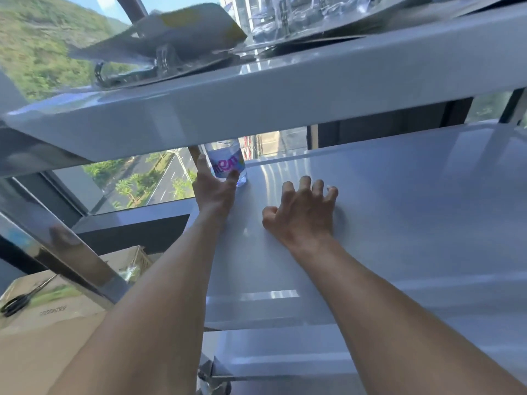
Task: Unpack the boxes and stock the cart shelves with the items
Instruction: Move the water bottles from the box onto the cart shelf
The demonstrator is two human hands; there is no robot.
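Note:
A clear water bottle (228, 161) with a pink and blue label stands upright at the far left corner of the cart's white middle shelf (399, 209). My left hand (214, 189) reaches to it, thumb and fingers around its lower part. My right hand (302, 212) hovers over the shelf to the right of the bottle, fingers spread and bent, holding nothing. The bottle's top is hidden behind the upper shelf (256, 101).
The upper shelf carries flattened cardboard (171, 32) and clear plastic wrap (299, 21). A cardboard box (51, 323) with black scissors (20, 300) on it stands low at the left beside the cart's metal post (71, 252). A window lies behind.

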